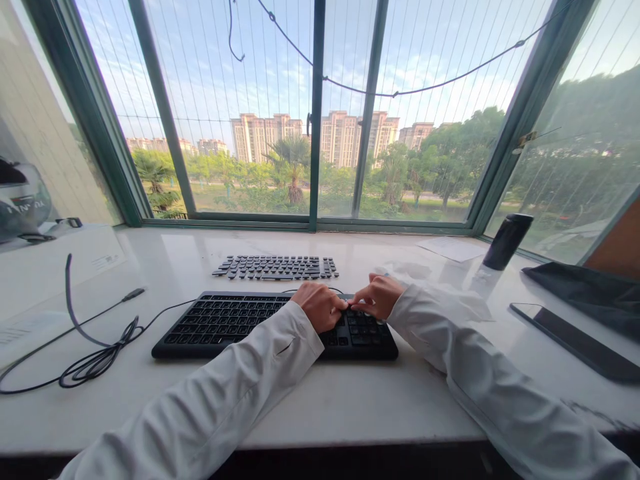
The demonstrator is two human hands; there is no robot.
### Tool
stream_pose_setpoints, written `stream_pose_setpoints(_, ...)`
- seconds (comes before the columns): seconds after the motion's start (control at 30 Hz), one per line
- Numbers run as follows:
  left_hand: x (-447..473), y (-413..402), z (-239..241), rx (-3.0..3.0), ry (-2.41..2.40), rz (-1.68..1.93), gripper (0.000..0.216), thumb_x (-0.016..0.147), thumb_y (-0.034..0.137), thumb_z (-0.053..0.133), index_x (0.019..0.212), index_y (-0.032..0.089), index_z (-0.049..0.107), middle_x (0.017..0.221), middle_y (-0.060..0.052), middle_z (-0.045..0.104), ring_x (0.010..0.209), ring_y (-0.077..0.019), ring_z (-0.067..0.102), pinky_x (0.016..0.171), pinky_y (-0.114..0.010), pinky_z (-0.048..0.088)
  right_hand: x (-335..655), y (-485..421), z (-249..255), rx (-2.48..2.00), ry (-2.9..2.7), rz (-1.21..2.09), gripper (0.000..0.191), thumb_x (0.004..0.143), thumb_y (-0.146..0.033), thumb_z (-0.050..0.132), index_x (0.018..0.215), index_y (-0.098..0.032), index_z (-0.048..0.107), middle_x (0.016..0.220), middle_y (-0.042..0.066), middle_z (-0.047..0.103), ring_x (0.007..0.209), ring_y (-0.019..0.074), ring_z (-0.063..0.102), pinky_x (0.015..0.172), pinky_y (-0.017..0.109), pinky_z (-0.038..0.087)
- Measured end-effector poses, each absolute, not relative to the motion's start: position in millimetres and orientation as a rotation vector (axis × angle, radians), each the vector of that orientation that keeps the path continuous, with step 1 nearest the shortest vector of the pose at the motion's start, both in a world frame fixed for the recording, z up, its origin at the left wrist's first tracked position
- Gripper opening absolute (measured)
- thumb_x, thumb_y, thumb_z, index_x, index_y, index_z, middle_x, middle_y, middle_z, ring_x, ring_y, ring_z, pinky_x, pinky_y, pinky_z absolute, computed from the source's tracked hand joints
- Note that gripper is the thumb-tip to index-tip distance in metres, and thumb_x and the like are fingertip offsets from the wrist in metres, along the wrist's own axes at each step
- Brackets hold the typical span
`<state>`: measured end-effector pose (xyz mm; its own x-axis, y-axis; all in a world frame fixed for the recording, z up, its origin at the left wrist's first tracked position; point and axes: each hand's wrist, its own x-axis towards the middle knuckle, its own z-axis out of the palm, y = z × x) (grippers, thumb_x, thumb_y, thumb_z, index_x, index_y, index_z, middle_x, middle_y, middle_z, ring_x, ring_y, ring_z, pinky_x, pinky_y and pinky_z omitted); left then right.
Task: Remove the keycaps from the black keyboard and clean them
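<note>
A black keyboard (225,323) lies before me; its left and middle key area shows bare switch sockets without caps. Behind it, loose black keycaps (280,267) are set out in rows on the white surface. My left hand (319,307) is closed over the right part of the keyboard, fingers curled. Opposite it, my right hand (379,297) is also closed, its thumb and forefinger pinched near the upper number pad. The fingertips of both hands meet there. Whatever lies between them is too small and hidden to make out.
A looped black cable (103,357) lies left, with a helmet (23,200) beyond on a white box (95,257). Right of my hands are a clear plastic bag (465,303), a dark cylinder (507,241) and a phone (575,340). Windows (250,80) stand behind.
</note>
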<state>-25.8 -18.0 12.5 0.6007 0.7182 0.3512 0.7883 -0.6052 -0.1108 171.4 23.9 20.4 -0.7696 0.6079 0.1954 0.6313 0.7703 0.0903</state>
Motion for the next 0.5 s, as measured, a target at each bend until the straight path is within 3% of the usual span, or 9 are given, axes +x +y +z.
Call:
stream_pose_setpoints(0.2, -16, -25, 18, -2.538, -1.237, -0.304, 0.028, 0.077, 0.028, 0.045, 0.072, 0.022, 0.072, 0.071, -0.009, 0.07, 0.067, -0.0225, 0.065, 0.056, -0.029, 0.042, 159, 5, 30, -0.883, -2.984, -0.604, 0.038, 0.087, -0.033, 0.041, 0.068, -0.019, 0.072, 0.061, 0.009, 0.069, 0.052, 0.0156, 0.055, 0.07, 0.034, 0.035)
stream_pose_setpoints(0.5, -12, -25, 14, -2.531, -1.245, -0.25, 0.031, 0.078, 0.027, 0.043, 0.069, 0.018, 0.071, 0.071, -0.012, 0.069, 0.065, -0.0243, 0.064, 0.056, -0.032, 0.043, 159, 6, 26, -0.922, -2.981, -0.53, 0.037, 0.086, -0.034, 0.044, 0.068, -0.021, 0.073, 0.062, 0.009, 0.068, 0.054, 0.0175, 0.055, 0.071, 0.034, 0.035)
